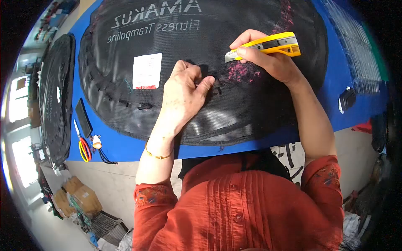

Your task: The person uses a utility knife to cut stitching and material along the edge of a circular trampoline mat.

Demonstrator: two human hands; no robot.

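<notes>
A black fitness trampoline mat (125, 46) with upside-down or mirrored white lettering lies on the blue table. My left hand (184, 90) is curled against it with the fingers closed on the black fabric; the fingertips are partly hidden, and the thumb lies beside a black strap loop (216, 86). In my right hand (272, 62) is a yellow utility knife (289, 40), its blade out and pointing left just above the mat. Below the blade, pink thread scraps (238, 73) are scattered over the fabric. To the left of my left hand, a white paper label (146, 69) rests on the mat.
On the blue tabletop (125, 150) at left are scissors (85, 149), a black phone-like slab (83, 118) and a small orange-white object (96, 141). A small black item (347, 99) and clear plastic bags (356, 50) lie at right. Another black mat (56, 100) stands farther left; cardboard boxes (81, 196) sit on the floor.
</notes>
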